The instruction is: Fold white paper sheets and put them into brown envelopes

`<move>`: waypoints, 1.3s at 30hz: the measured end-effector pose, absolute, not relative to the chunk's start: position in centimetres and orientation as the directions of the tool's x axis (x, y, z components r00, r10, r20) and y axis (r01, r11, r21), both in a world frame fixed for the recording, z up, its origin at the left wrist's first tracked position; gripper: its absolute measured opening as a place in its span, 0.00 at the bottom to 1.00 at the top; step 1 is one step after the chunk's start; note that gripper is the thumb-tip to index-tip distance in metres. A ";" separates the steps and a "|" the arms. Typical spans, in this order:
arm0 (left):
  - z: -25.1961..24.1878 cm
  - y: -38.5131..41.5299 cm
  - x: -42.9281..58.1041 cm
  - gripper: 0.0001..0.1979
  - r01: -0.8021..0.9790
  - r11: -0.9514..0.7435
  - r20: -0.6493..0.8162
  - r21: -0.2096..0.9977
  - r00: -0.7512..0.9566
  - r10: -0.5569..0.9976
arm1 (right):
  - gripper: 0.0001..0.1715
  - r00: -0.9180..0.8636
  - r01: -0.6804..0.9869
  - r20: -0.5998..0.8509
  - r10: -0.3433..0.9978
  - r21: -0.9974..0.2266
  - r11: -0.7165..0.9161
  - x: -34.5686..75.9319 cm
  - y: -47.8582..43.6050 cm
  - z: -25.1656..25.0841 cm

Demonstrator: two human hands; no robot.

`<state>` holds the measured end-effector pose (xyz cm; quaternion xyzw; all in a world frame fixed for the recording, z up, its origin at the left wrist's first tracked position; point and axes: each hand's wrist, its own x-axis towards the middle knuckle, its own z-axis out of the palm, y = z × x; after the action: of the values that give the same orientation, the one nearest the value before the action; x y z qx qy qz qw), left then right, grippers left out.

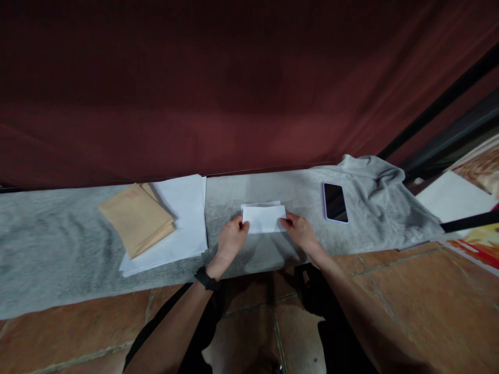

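Left of the white paper [265,221], brown envelopes [134,218] lie stacked, contents hidden; left hand [233,236] and right hand [301,232] pinch its narrow, smooth ends.

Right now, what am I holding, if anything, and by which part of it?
A small white paper, held at both ends: your left hand has its left edge and your right hand its right edge.
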<state>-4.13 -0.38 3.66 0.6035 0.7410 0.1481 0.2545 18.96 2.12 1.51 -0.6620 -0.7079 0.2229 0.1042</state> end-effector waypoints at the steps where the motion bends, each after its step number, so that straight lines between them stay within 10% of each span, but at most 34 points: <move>1: 3.7 -0.3 -4.1 0.11 0.821 0.234 -0.205 0.520 -0.145 0.968 | 0.19 -0.095 0.904 -0.157 0.983 -0.427 0.019 18.8 2.2 1.6; 26: 3.4 1.2 -3.0 0.16 0.915 0.280 -0.151 0.291 -0.246 0.958 | 0.21 0.030 0.981 -0.059 0.998 -0.192 -0.041 16.0 2.5 1.5; 39: 2.8 1.0 -2.6 0.19 0.935 0.264 -0.105 0.238 -0.246 0.964 | 0.30 -0.417 0.841 0.158 0.895 -0.307 0.446 13.6 0.9 -1.6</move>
<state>-2.58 0.95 2.80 0.6033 0.7866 0.0630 0.1150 13.62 0.95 -1.57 -0.5187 -0.8368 0.0903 0.1504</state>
